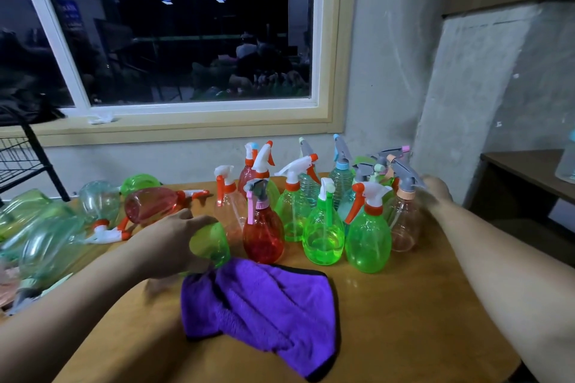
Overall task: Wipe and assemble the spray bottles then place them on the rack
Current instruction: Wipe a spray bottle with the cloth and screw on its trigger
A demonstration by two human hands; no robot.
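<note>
Spread nearest on the wooden table (404, 320) is a purple microfibre cloth (264, 314), bunched at its left edge. Just beyond it, a green bottle (211, 242) lying on its side is gripped by the left hand (172, 239), whose fingers are curled round it. The right hand (435, 193) is held at the far right of a cluster of upright assembled spray bottles (323, 233), beside a peach bottle with a grey trigger (404, 221). It is blurred, so whether its fingers are apart or together cannot be told. More bottles (46, 242) are laid on their sides at the left, below a black wire rack (21, 158).
</note>
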